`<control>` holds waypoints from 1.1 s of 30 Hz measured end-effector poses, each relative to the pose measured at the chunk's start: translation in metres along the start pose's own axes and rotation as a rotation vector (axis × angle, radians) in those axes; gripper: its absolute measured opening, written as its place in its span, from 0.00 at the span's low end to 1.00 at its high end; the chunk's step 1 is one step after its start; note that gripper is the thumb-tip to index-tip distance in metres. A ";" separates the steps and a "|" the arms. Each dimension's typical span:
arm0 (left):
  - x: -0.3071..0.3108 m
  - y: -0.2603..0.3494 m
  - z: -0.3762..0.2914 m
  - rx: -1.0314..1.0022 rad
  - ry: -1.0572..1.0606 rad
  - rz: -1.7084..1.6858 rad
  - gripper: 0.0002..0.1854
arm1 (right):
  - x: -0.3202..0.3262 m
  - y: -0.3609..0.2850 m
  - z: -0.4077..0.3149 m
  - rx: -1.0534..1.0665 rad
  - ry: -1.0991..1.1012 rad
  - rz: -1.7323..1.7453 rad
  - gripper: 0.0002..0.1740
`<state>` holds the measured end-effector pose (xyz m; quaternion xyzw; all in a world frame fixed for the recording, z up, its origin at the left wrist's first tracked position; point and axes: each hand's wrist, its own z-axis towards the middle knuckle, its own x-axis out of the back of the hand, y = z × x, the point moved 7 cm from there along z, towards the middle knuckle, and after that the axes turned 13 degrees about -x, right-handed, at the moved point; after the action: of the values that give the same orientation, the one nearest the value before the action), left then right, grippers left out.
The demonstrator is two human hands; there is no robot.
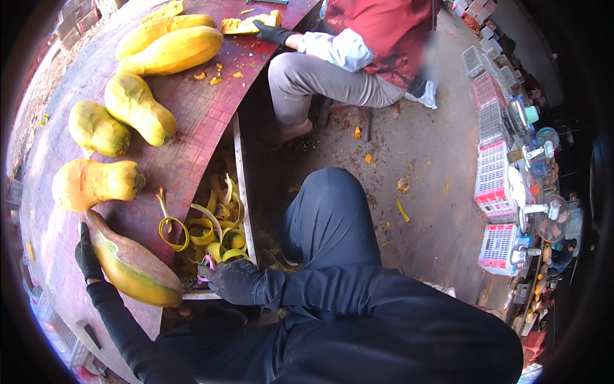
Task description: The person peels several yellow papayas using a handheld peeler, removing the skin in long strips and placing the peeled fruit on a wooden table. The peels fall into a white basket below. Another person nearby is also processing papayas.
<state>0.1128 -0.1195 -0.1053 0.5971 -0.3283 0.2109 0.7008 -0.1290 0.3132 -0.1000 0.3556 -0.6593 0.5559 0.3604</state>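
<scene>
At the table's near edge lies a partly peeled squash [139, 271], its upper side pale and its lower side yellow-green. My left hand [88, 252], in a dark glove, rests along its far left side and steadies it. My right hand [235, 281], in a dark coated glove, is closed on a pink-handled peeler [206, 269] just right of the squash, over a bin [242, 192] of long curled peels [216, 235]. The peeler's blade cannot be made out. A curled peel strip [173, 235] with a stem hangs at the table edge. Beyond the squash lies a peeled squash [96, 185].
Several more peeled squashes [172, 50] lie along the reddish table [192, 125]. Across its far part, a co-worker's gloved hand [273, 33] touches a cut squash piece [249, 23]. Peel scraps dot the floor [422, 192]. Plastic crates [491, 177] and fans stand at the right.
</scene>
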 end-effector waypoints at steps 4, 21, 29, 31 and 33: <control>0.064 -0.038 0.042 -0.390 -0.193 0.501 0.34 | 0.021 -0.019 0.000 0.017 -0.009 0.030 0.27; 0.019 0.043 -0.019 0.056 -0.096 -0.111 0.34 | 0.015 -0.009 -0.012 -0.142 0.071 0.209 0.32; 0.035 0.028 -0.010 -0.114 -0.132 -0.146 0.28 | 0.019 -0.019 -0.013 -0.087 0.070 0.070 0.32; 0.034 0.041 -0.020 -0.003 -0.087 -0.168 0.28 | 0.020 -0.018 -0.014 -0.079 0.110 0.048 0.33; 0.035 0.046 -0.025 -0.029 0.048 -0.210 0.26 | 0.021 -0.020 -0.017 -0.077 0.238 0.040 0.33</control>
<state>0.1111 -0.0890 -0.0500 0.6128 -0.2500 0.1461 0.7353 -0.1206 0.3260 -0.0707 0.2599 -0.6397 0.5755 0.4382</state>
